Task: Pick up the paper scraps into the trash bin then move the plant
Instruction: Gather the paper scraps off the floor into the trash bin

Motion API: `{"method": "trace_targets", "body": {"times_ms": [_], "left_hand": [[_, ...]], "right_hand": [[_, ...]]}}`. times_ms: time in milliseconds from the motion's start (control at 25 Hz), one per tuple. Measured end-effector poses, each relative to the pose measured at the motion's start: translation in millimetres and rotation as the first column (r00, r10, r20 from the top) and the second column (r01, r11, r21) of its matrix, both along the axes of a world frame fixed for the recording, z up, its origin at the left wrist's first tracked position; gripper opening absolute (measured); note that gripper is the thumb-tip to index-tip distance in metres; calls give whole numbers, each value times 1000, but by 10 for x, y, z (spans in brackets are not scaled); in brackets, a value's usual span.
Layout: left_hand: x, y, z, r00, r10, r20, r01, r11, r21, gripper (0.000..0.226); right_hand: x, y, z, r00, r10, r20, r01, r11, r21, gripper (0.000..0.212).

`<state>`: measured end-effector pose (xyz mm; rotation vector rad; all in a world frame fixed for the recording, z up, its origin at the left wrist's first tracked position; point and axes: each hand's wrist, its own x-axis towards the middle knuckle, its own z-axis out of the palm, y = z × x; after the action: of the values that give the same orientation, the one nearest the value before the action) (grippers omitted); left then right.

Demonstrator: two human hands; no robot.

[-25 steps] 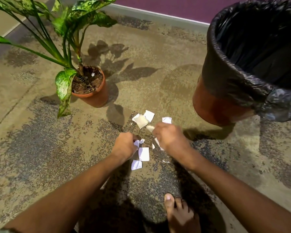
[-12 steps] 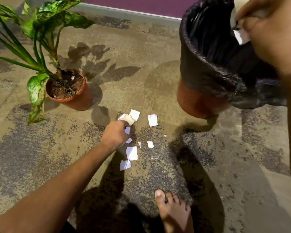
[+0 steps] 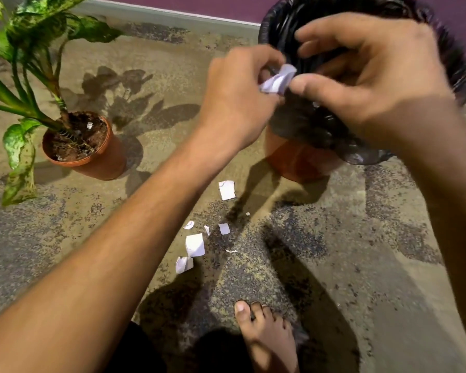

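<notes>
Both hands are raised in front of the trash bin (image 3: 301,160), an orange bucket lined with a black bag. My left hand (image 3: 240,95) grips a crumpled white paper scrap (image 3: 279,80) near the bin's rim. My right hand (image 3: 371,71) touches the same scrap with its thumb, its other fingers loosely bent over the bin's mouth. Several white paper scraps (image 3: 195,244) lie on the mottled floor below my left forearm, the largest loose one (image 3: 227,190) nearest the bin. The potted plant (image 3: 81,146) stands at the left in an orange pot.
My bare foot (image 3: 264,335) rests on the floor at the bottom middle. A purple wall with a pale baseboard (image 3: 172,14) runs behind the plant and the bin. The plant's long leaves (image 3: 19,162) droop over the floor at far left.
My left hand lifted from the floor with scraps and rose to the bin. The right hand, earlier holding paper over the bin, now meets the left hand at the scrap.
</notes>
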<state>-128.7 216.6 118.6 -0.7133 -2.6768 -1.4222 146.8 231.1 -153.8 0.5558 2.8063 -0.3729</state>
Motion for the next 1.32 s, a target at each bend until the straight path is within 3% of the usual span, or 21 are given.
{"method": "trace_targets", "body": {"times_ms": [40, 120, 280, 400, 480, 560, 640, 680, 720, 760, 800, 840, 880, 960, 1040, 1200, 1320], "left_hand": [[52, 77, 68, 999, -19, -33, 20, 999, 32, 20], [116, 164, 100, 997, -69, -25, 72, 990, 122, 36], [-58, 23, -146, 995, -96, 16, 90, 971, 221, 67], [-370, -334, -602, 994, 51, 95, -55, 998, 36, 54], [-514, -676, -990, 972, 160, 169, -124, 971, -205, 52], [-546, -985, -1359, 942, 207, 266, -93, 918, -386, 58], [-486, -1172, -1637, 911, 182, 370, 2, 895, -446, 65], [-442, -1229, -1752, 913, 142, 383, 59, 882, -468, 69], [-404, -1278, -1860, 924, 93, 370, 113, 859, -500, 71], [-369, -1309, -1961, 931, 47, 361, 163, 832, -530, 71], [-330, -1332, -2048, 928, 16, 372, 208, 807, -553, 71], [-293, -1354, -2121, 917, 2, 398, 247, 781, -573, 71], [-258, -1370, -2188, 909, -1, 416, 273, 755, -597, 71], [-201, -1398, -2283, 923, -5, 385, 274, 711, -647, 67], [-121, -1421, -2331, 952, -31, 305, 242, 689, -684, 65], [11, -1462, -2352, 973, -111, 204, 229, 602, -765, 58], [103, -1469, -2280, 950, -149, 275, 310, 566, -764, 64]], "right_hand": [[-37, 31, 30, 990, -27, 138, 42, 993, -106, 69], [-9, -47, 21, 990, -46, 130, 72, 978, -198, 66], [211, -170, -6, 992, -3, 123, 7, 999, -33, 72], [158, -157, 117, 981, 87, 172, -102, 992, 79, 73], [18, -145, 295, 987, 27, 157, -37, 997, 65, 52], [95, -248, 293, 997, 17, 81, -22, 998, 61, 45], [-295, -83, 458, 998, 17, -55, -22, 996, -92, 63], [-748, 35, 692, 998, 64, 10, -62, 988, -144, 66], [-1292, 179, 931, 974, 225, 10, -221, 964, -150, 53], [-1829, 267, 982, 887, 451, -105, -458, 887, -57, 33], [-2288, 370, 1046, 791, 610, -51, -612, 791, -26, 47], [-2625, 406, 1038, 724, 688, 38, -682, 724, -106, 67], [-2789, 314, 962, 700, 691, 182, -680, 722, -125, 78], [-2777, 96, 724, 737, 623, 264, -602, 781, -163, 83], [-2672, 63, 496, 689, 659, 301, -651, 745, -143, 80], [-2615, 279, 453, 714, 649, 263, -654, 752, -79, 84], [-2291, 290, 485, 729, 638, 249, -634, 766, -107, 93]]}}
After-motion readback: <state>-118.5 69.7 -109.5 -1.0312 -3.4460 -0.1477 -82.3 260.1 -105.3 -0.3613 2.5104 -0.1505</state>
